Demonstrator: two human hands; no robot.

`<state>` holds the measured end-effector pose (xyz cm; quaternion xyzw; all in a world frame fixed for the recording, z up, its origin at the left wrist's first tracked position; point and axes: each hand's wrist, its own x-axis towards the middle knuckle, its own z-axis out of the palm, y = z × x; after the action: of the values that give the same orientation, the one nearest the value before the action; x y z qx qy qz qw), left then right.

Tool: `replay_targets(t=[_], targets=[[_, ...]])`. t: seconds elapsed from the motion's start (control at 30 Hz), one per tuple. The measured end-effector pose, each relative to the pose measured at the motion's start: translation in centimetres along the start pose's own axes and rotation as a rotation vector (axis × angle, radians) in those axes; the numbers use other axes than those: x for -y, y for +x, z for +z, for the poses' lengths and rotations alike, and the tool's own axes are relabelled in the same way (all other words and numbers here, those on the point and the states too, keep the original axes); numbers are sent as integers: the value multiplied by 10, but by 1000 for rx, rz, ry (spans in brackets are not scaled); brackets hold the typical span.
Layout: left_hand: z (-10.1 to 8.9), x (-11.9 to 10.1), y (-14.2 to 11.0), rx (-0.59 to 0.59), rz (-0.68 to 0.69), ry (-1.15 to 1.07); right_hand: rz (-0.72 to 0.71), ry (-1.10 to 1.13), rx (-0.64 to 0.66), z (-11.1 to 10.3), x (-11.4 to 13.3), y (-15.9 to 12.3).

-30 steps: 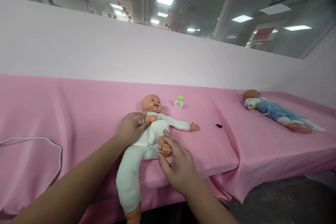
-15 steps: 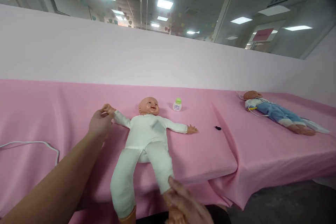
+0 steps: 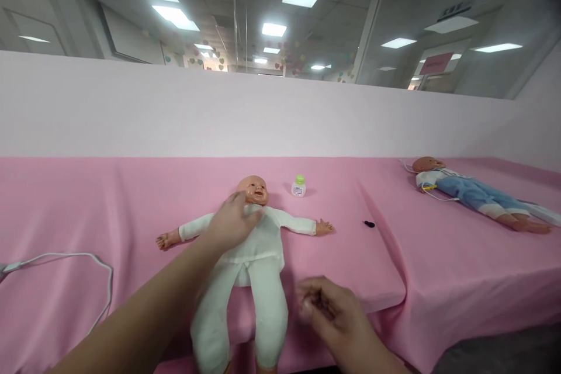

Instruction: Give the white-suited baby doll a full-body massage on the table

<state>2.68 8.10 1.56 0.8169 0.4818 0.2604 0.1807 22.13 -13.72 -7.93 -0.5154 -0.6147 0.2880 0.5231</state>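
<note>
A baby doll in white clothes lies on its back on the pink cloth, arms spread out to both sides and legs hanging over the front edge. My left hand rests on the doll's chest just below its chin, fingers laid fairly flat. My right hand hovers to the right of the doll's legs, above the cloth. It is blurred by motion and its fingers look curled inward.
A small white bottle with a green cap stands behind the doll. A small black object lies to the right. A second doll in blue clothes lies at far right. A white cable loops at the left.
My left hand let go of the doll's right arm and moved onto its chest. My right hand released the doll's foot and rose to the right of its legs.
</note>
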Motion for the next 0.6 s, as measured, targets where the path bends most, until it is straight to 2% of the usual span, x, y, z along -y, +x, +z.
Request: replay_targets(t=[0.1,0.13,0.17,0.23,0.27,0.3,0.43,0.53,0.6], targets=[[21,-5,13,24,8,-9,190,195,-173,0,-6,40],[27,-3,15,24,2,2,255,292,-188,2,-6,52],[32,0,16,21,-12,18,325,406,-155,5,-6,63],[39,8,15,9,-64,43,460,627,-6,13,0,85],[41,13,13,0,-95,48,512,713,83,18,5,95],[43,17,13,-12,-123,45,545,755,112,23,9,106],[42,29,14,-34,-198,-40,605,824,42,45,15,151],[39,35,18,-85,-253,-73,678,807,41,60,3,182],[36,39,21,-122,-288,-110,654,725,49,64,-6,199]])
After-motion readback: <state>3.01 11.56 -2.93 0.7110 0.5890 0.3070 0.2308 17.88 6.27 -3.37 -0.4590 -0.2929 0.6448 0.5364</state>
